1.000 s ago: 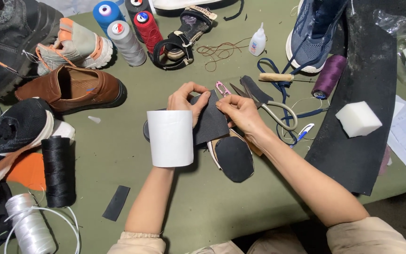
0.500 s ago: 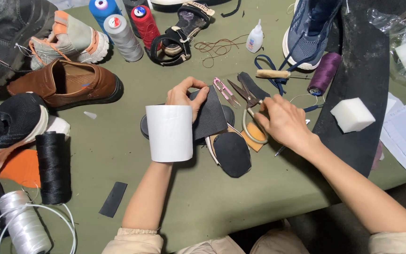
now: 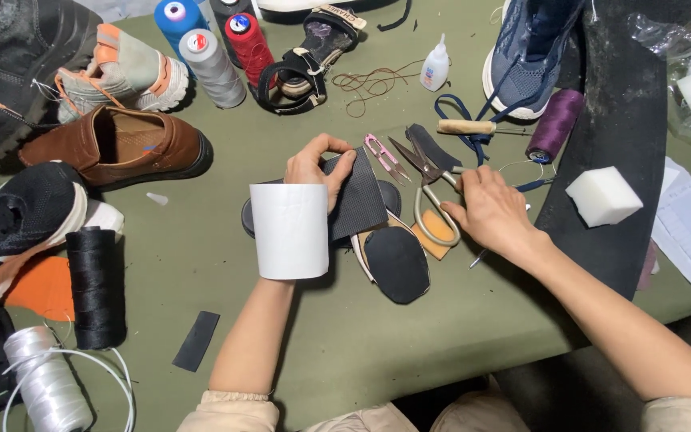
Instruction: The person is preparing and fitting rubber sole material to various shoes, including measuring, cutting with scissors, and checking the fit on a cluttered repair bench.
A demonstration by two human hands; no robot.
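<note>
The right hand (image 3: 489, 212) has slid down onto the large steel scissors (image 3: 429, 188) near the bench's middle, fingers curling around a handle loop; the left hand (image 3: 317, 164) keeps pinching the dark ribbed rubber sheet (image 3: 357, 200) beside the black oval sole (image 3: 396, 264).

- Evenly bright, soft overhead light.
- Short soft shadows beneath left hand (image 3: 313, 164) and right hand (image 3: 485, 212).
- Sharp around the fingers; mild bending at frame edges.
- Slight glare on white card (image 3: 291, 232).
</note>
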